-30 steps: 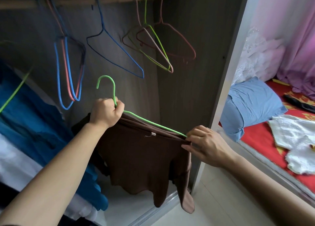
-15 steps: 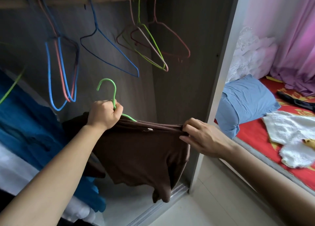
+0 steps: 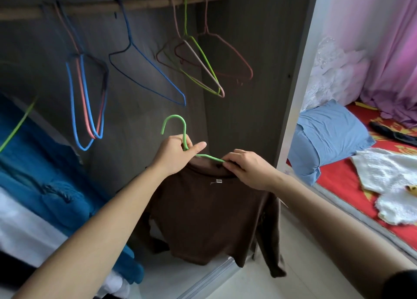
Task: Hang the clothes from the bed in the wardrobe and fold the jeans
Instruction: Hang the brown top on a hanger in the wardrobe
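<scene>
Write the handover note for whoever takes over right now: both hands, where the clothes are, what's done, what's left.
Left hand: grips the neck of the green hanger, held below the wardrobe rail.
Right hand: pinches the collar of the brown top at the hanger's right arm.
Done: the brown top is draped on the hanger, not yet hooked on the rail.
Left: seat the collar and hook the hanger on the rail. Then hang the white garment from the bed. A dark item lies further back; I cannot tell if it is the jeans to fold.
</scene>
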The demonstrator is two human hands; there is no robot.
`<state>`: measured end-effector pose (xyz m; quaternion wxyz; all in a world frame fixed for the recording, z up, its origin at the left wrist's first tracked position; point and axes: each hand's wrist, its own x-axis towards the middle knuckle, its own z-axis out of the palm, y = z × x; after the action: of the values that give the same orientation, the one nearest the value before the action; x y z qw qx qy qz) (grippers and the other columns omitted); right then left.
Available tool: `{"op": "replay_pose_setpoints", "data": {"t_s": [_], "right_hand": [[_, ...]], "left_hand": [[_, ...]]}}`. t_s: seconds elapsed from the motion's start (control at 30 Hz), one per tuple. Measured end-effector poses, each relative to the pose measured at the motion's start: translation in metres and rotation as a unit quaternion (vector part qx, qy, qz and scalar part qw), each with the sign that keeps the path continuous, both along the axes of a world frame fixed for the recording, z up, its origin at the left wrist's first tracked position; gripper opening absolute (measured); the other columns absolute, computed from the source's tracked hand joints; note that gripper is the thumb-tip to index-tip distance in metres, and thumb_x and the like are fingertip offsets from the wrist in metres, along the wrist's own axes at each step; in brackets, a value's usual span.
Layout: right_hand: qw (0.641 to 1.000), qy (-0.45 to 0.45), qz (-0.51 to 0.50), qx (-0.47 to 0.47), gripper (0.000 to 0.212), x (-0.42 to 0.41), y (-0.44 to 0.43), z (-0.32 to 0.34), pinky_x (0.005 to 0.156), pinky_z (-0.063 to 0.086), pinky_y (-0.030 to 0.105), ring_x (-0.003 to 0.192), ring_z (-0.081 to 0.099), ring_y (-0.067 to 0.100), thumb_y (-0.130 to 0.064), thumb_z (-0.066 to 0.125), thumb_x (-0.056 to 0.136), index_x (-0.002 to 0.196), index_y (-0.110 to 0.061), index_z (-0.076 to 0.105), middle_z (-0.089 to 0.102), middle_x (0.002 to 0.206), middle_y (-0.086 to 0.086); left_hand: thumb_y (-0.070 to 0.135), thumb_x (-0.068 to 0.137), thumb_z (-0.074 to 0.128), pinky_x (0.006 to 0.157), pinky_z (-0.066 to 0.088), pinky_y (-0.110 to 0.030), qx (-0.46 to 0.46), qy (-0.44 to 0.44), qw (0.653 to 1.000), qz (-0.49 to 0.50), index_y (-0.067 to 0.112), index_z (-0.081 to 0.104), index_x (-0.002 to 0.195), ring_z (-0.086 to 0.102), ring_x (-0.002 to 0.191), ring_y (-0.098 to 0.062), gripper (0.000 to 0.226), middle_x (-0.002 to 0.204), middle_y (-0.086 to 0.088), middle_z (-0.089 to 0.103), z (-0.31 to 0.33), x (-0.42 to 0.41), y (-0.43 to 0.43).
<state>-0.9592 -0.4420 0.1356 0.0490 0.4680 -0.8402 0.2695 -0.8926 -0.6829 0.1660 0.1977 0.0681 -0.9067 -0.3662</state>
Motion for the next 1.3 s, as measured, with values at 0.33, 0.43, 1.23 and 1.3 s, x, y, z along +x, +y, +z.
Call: {"op": "replay_pose_setpoints", "data": {"t_s": [0.33, 0.43, 1.23, 1.3], "right_hand": [[0.94, 0.011, -0.326, -0.097, 0.032, -0.016, 0.012, -0.01, 0.085, 0.047, 0.036, 0.103, 0.057, 0.027, -0.035, 0.07, 0.082, 0.113, -0.028, 0.068, 0.06, 0.106, 0.001], [0.911, -0.149, -0.352, -0.155, 0.025, -0.02, 0.012, -0.005, 0.085, 0.051, 0.033, 0.099, 0.066, 0.022, -0.029, 0.06, 0.087, 0.108, -0.022, 0.071, 0.073, 0.099, 0.0], [0.916, -0.268, -0.288, -0.081, 0.016, -0.022, -0.036, -0.009, 0.066, 0.062, 0.042, 0.069, 0.071, 0.026, -0.025, 0.062, 0.078, 0.078, -0.011, 0.07, 0.071, 0.076, 0.009], [0.889, -0.304, -0.307, -0.152, 0.02, -0.028, -0.038, -0.016, 0.074, 0.061, 0.046, 0.071, 0.072, 0.029, -0.02, 0.055, 0.087, 0.078, -0.01, 0.069, 0.072, 0.078, 0.01]], "left_hand": [[0.031, 0.089, 0.072, 0.09, 0.049, -0.029, 0.123, -0.009, 0.992, -0.038, 0.02, 0.079, 0.087, 0.068, 0.09, -0.006, 0.014, 0.086, 0.014, 0.075, -0.002, 0.011, -0.001], [0.033, 0.09, 0.069, 0.078, 0.045, -0.032, 0.127, -0.028, 0.991, -0.037, 0.013, 0.07, 0.064, 0.059, 0.071, -0.008, 0.033, 0.069, 0.011, 0.066, 0.002, 0.009, 0.004], [0.027, 0.095, 0.063, 0.094, 0.046, -0.027, 0.125, -0.03, 0.991, -0.033, 0.018, 0.079, 0.082, 0.066, 0.093, -0.008, 0.022, 0.09, 0.007, 0.071, 0.011, 0.017, 0.012], [0.026, 0.096, 0.062, 0.09, 0.047, -0.025, 0.104, -0.022, 0.994, -0.028, 0.016, 0.079, 0.086, 0.065, 0.092, -0.008, 0.022, 0.091, 0.006, 0.069, 0.013, 0.02, 0.009]]}}
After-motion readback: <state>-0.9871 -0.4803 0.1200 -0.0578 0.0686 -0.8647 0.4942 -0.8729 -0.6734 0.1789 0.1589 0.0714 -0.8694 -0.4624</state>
